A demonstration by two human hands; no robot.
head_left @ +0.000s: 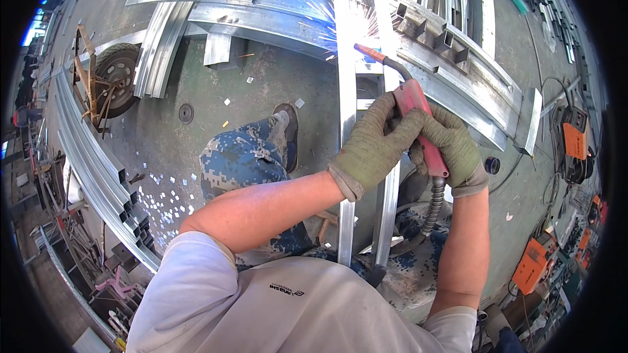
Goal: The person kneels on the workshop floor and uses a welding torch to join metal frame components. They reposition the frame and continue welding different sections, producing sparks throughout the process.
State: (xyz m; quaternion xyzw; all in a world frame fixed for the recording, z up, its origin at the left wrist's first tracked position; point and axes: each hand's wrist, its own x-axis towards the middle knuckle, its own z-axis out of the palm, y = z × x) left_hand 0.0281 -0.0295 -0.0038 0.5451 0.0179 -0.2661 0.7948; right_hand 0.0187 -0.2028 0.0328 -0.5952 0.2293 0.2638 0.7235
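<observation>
The left hand (376,144) and right hand (454,147) were curled around the red torch (413,95). Its tip (369,53) poked out at eleven o'clock from them, near two metal bars (347,101) and bright sparks (356,23).

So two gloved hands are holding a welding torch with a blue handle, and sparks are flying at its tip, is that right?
Not quite: the head view shows the torch handle is red, not blue. The gloved left hand and right hand do hold it, with sparks at the tip.
</observation>
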